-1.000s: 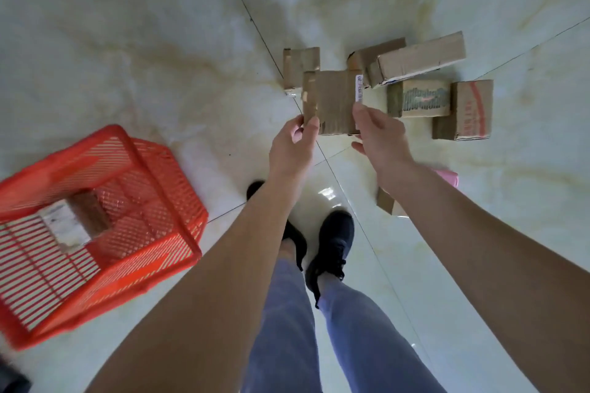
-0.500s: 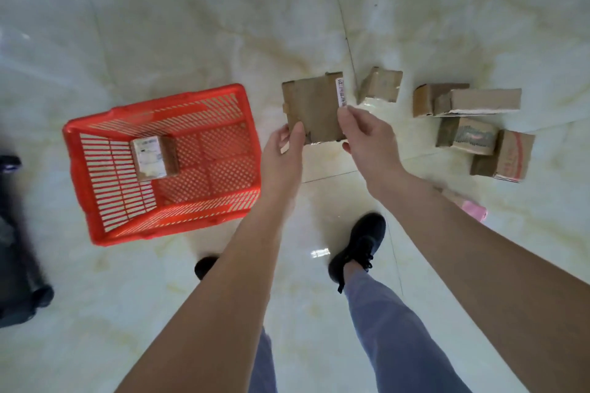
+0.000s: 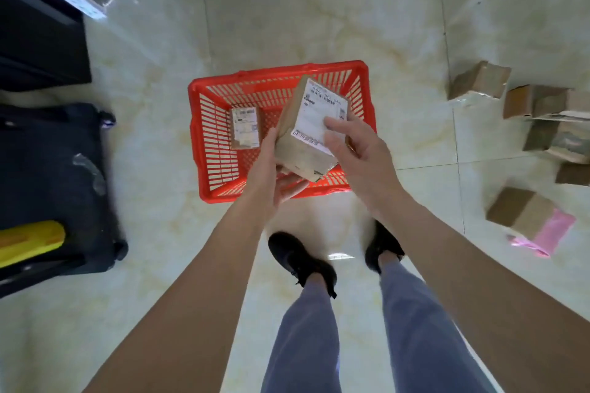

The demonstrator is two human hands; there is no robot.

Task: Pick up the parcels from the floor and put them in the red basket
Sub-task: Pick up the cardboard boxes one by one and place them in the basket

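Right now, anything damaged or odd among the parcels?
One oddity: the box on the floor at lower right has a pink bag sticking out from beneath it. The held parcel and the one in the red basket look intact.

black case [image 3: 54,175] with yellow handle [image 3: 30,241], perhaps luggage, dark cabinet [image 3: 35,38]
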